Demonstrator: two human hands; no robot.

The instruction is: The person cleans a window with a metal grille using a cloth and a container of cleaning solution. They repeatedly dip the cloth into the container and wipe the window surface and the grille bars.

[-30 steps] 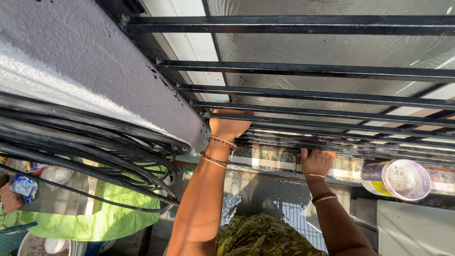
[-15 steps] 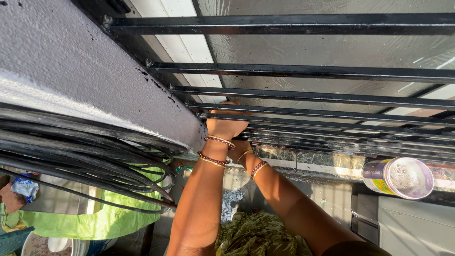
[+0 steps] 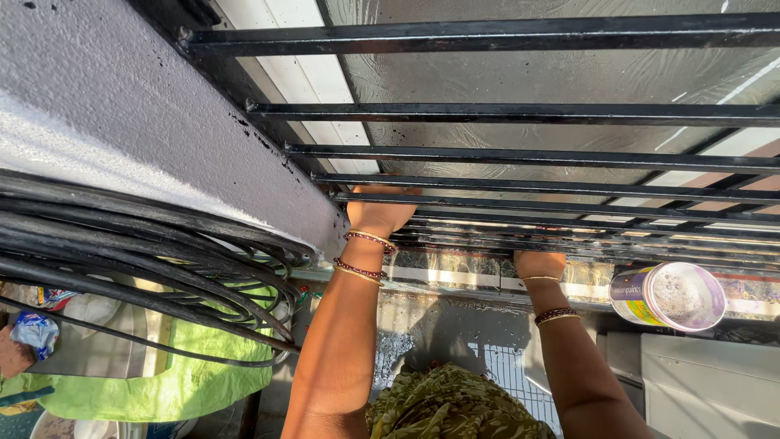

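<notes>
Fingers of the left hand (image 3: pixel 379 213) curl over a black bar of the window grille (image 3: pixel 520 156), clamped on it. The right hand (image 3: pixel 539 263) grips a lower bar the same way — both arms reach straight up, bangled wrists side by side, a plastic jar (image 3: pixel 668 296) just beside the right.

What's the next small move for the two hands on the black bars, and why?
Probably slide the right hand along the black bars toward the left hand: both grip the low bars, set apart, and the paint can lies untouched beside the right.
</notes>
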